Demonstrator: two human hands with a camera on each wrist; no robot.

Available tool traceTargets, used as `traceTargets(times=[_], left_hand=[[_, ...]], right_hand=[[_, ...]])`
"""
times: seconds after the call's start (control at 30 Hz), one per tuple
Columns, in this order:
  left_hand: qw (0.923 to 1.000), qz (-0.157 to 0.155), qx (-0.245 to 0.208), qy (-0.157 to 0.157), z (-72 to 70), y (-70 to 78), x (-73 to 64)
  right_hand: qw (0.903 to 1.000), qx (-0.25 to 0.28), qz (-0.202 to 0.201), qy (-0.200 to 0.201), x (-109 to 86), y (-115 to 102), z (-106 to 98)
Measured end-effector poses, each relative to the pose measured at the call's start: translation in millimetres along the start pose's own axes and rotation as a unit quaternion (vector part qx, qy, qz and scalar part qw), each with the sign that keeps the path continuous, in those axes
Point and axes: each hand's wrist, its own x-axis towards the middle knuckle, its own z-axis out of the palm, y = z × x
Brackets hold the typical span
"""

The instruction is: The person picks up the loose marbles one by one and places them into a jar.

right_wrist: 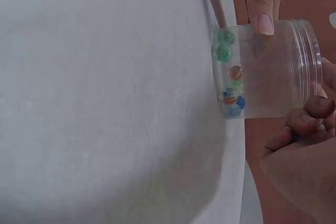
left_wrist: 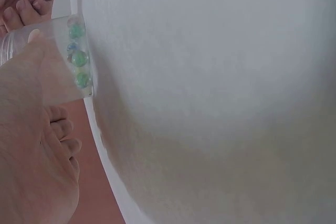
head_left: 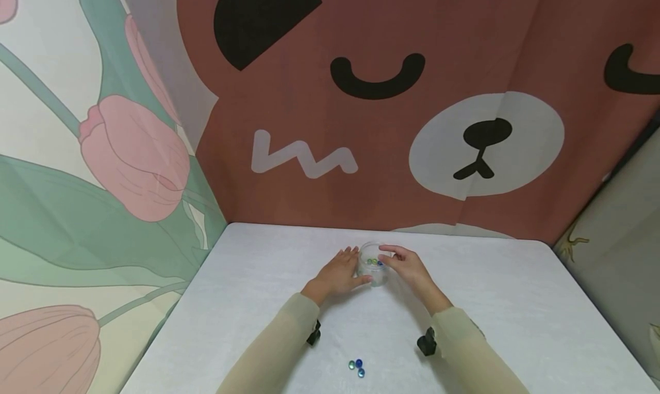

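Observation:
A clear plastic jar (head_left: 372, 274) stands upright near the table's far edge, with several glass marbles (right_wrist: 224, 53) on its bottom, green, blue and orange-streaked. My left hand (head_left: 337, 272) steadies the jar from the left, its thumb laid across the front wall and its fingers along the side. At the jar's open mouth is my right hand (head_left: 409, 266), index finger and thumb parted over the right rim; no marble shows between them. In the right wrist view, the right fingertips (right_wrist: 302, 121) are bent beside the threaded rim.
Three loose marbles (head_left: 358, 363), two blue and one greenish, lie together near the front of the white-covered table (head_left: 247, 337). A brown bear-print cloth (head_left: 309, 202) hangs behind the table, and a floral cloth (head_left: 134, 153) hangs at left.

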Motion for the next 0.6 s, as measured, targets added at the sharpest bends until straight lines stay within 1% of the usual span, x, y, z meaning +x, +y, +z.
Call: traceTargets(times=[0.4, 0.6], left_hand=[[1.0000, -0.001, 0.001, -0.004, -2.1, 0.9, -1.7], [1.0000, 0.000, 0.003, -0.003, -2.2, 1.9, -2.0]], right_hand=[[0.9999, 0.000, 0.003, -0.010, -6.0, -4.3, -1.7], [0.9999, -0.004, -0.001, -0.014, -16.2, -2.7, -5.0]])
